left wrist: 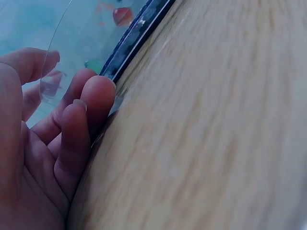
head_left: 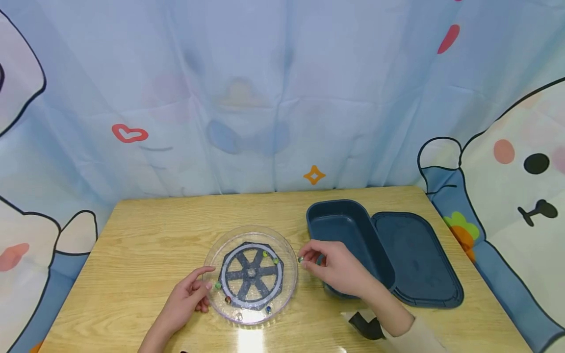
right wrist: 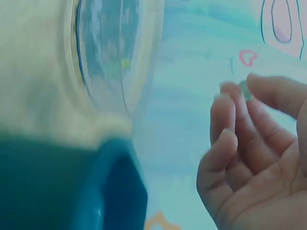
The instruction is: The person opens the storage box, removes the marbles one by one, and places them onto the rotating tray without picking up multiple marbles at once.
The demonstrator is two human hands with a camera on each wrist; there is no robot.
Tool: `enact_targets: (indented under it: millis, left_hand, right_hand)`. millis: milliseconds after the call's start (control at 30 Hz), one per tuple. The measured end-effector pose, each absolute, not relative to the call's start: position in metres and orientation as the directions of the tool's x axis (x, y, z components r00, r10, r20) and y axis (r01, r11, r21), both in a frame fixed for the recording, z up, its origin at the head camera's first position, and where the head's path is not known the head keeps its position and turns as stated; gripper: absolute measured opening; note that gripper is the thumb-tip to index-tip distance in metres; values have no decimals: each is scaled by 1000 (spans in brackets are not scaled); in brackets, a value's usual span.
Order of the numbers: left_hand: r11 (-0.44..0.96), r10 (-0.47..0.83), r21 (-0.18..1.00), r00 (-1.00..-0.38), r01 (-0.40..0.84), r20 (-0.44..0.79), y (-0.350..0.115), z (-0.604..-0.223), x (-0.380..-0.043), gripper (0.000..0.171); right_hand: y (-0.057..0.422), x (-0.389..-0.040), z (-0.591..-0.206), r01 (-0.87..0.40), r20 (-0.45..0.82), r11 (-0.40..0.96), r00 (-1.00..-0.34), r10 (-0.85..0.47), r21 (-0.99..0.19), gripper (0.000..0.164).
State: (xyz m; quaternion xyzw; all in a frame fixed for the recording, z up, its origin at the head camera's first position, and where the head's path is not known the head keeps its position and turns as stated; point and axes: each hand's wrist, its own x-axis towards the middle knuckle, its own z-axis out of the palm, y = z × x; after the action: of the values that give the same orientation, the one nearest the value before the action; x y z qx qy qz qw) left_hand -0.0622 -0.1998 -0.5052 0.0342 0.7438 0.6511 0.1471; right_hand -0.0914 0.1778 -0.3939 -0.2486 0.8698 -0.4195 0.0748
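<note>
On the table lies a clear round dish (head_left: 289, 294) with a dark spoked pattern in its base. Several marbles sit inside, including a green marble (head_left: 218, 285), a reddish-brown marble (head_left: 227, 299) and a blue marble (head_left: 268, 309). My left hand (head_left: 183, 299) holds the dish at its left rim; in the left wrist view the fingers (left wrist: 98, 98) curl beside the clear wall. Just off the right rim, my right hand (head_left: 335, 264) pinches a small greenish marble (right wrist: 246, 90) between thumb and fingertips, raised above the table.
A dark blue rectangular box (head_left: 340, 215) stands right of the dish, partly under my right forearm. Its flat matching lid (head_left: 419, 260) lies farther right. Near my right wrist is a black curved piece (head_left: 366, 326). A patterned curtain (head_left: 265, 98) hangs behind the table.
</note>
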Motion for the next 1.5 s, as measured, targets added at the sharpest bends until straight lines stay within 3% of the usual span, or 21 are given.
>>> enact_targets:
  millis: [200,533,767,1267,1500]
  left_hand:
    - [154,241,978,-955,-139,-173,-200,-504,-63,47]
    - [146,251,981,-954,-129,-163,-200,-505,-62,47]
    - [151,250,980,-955,-126,-161,-199,-504,-62,47]
    - [159,239,979,-957,-126,-162,-199,-503,-62,46]
    - [158,240,978,-956,-133,-169,-199,-503,-62,46]
  right_hand:
    - [152,-81,-409,-358,97,473,-866,-491,-805,9]
    - [133,-76,-431,-265,23,369,-838,-545,-891,13]
    - [131,-75,-436,-259,3,374,-825,-565,-890,14]
    - [169,-91,-392,-361,107,460,-865,-489,-811,10]
    - [202,-111,-365,-446,126,513,-831,-542,-734,11]
